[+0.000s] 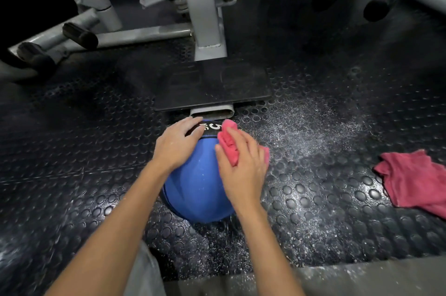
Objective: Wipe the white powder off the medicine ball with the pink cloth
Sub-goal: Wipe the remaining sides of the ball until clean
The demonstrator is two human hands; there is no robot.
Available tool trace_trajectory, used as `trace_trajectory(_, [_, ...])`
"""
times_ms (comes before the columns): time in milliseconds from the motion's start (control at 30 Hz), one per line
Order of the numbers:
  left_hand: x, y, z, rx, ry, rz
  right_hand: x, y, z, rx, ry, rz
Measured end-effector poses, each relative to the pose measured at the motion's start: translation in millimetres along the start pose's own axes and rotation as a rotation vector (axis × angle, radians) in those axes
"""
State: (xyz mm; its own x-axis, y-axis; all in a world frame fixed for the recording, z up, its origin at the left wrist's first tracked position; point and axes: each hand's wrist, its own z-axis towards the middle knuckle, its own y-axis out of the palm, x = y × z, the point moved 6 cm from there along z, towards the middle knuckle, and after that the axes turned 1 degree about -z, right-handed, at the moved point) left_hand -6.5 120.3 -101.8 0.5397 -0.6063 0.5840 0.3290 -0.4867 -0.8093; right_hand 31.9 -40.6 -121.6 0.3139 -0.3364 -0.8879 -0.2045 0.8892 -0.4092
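Note:
A blue medicine ball (pixel 196 189) with a black band and white lettering sits on the studded black rubber floor, a few white specks on its surface. My left hand (pixel 177 142) rests flat on the ball's upper left, fingers reaching over the black band. My right hand (pixel 242 165) presses a bunched pink cloth (pixel 228 142) against the ball's upper right, fingers extended over the cloth. Part of the cloth sticks out past my fingertips and at the right of my hand.
A second pink cloth (pixel 415 180) lies crumpled on the floor at the right. White powder (pixel 313 141) is scattered over the mat right of the ball. A grey gym machine frame (pixel 207 18) with a black footplate (pixel 212 88) stands just beyond the ball.

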Motion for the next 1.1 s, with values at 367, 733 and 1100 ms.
trace_trajectory(367, [-16,1,23,0.049,0.003,-0.120,-28,12,1,0.128,-0.098,-0.086])
trace_trajectory(733, [-30,7,4,0.054,0.048,-0.372,-5,-7,12,0.212,-0.020,-0.043])
trace_trajectory(1100, [23,31,10,0.126,0.106,-0.108,-21,-15,12,0.173,-0.130,-0.171])
